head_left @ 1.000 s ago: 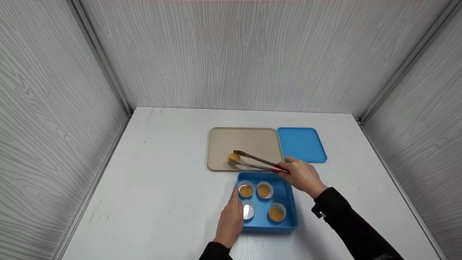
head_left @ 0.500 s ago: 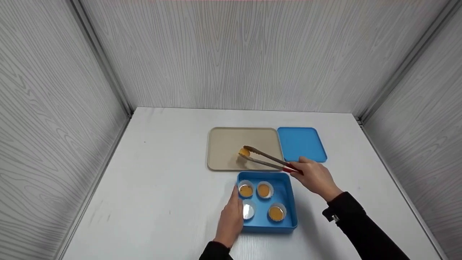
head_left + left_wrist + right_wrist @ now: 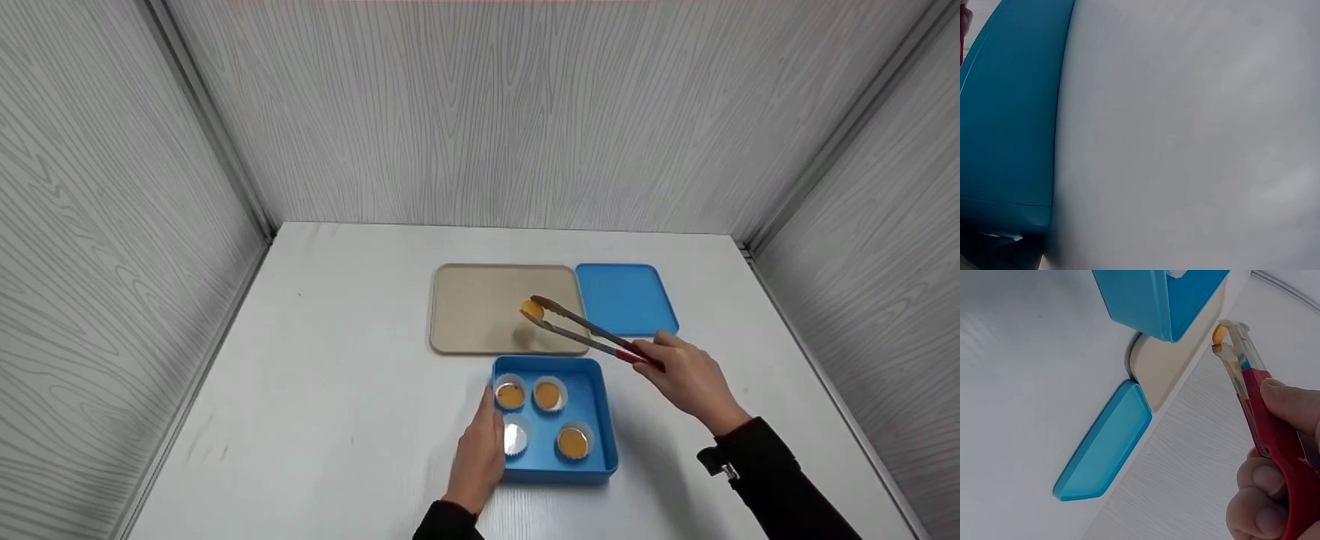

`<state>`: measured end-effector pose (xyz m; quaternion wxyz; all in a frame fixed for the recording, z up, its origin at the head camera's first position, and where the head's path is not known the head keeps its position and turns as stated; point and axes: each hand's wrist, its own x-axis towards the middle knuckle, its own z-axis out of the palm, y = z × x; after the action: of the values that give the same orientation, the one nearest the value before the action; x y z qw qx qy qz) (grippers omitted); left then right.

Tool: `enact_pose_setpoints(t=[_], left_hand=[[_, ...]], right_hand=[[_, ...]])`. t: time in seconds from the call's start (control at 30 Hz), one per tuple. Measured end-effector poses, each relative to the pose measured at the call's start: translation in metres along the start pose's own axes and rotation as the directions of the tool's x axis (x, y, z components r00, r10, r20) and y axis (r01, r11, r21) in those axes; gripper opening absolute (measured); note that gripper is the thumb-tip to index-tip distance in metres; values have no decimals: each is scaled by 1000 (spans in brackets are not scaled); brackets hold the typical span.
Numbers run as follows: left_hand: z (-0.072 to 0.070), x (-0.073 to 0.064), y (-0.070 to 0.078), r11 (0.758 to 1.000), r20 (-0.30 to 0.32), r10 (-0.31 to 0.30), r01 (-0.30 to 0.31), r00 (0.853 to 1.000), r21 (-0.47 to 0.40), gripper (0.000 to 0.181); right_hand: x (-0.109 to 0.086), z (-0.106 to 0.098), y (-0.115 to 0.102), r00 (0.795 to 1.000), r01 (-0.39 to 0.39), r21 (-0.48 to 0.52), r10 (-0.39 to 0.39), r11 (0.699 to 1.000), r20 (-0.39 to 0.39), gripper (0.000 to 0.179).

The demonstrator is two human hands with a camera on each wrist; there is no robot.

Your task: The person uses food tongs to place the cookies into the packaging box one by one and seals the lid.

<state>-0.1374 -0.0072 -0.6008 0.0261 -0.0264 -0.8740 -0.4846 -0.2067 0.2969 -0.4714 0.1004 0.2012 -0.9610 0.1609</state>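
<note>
My right hand (image 3: 690, 379) grips red-handled metal tongs (image 3: 581, 334). Between the tong tips is a small round orange-yellow piece (image 3: 532, 309), raised over the beige tray (image 3: 472, 300) with its shadow below. In the right wrist view, thumb and curled fingers wrap the red handle (image 3: 1275, 433). The left hand (image 3: 478, 457) lies along the left wall of an open blue box (image 3: 555, 476), fingers straight against it. Inside stand several white paper cups; three hold similar orange pieces (image 3: 574, 444), while the cup (image 3: 516, 437) nearest the left hand shows a bare white inside.
Right of the beige tray, a flat blue lid-like tray (image 3: 628, 300) adjoins it on the white table (image 3: 337, 375). The blue box stands in front of the beige tray's near edge. Grey wood-patterned panels (image 3: 480, 112) enclose the back and both sides.
The right hand has moved right and the tongs have lifted the orange piece up and rightward from the beige tray. The left hand and box stay in place.
</note>
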Motion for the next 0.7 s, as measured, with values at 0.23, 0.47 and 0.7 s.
enact_pose_setpoints(t=[0.23, 0.47, 0.7], left_hand=[[-1, -1, 0, 1000, 8, 2, -2, 1000, -7, 54], [-1, 0, 0, 1000, 20, -18, 18, 1000, -23, 54], [-1, 1, 1, 998, 21, -43, 44, 999, -34, 55]], right_hand=[[-16, -10, 3, 999, 0, 4, 0, 1000, -35, 31], [-34, -16, 3, 994, 29, -13, -30, 1000, -102, 35], [-49, -20, 3, 985, 57, -23, -60, 998, -159, 32]])
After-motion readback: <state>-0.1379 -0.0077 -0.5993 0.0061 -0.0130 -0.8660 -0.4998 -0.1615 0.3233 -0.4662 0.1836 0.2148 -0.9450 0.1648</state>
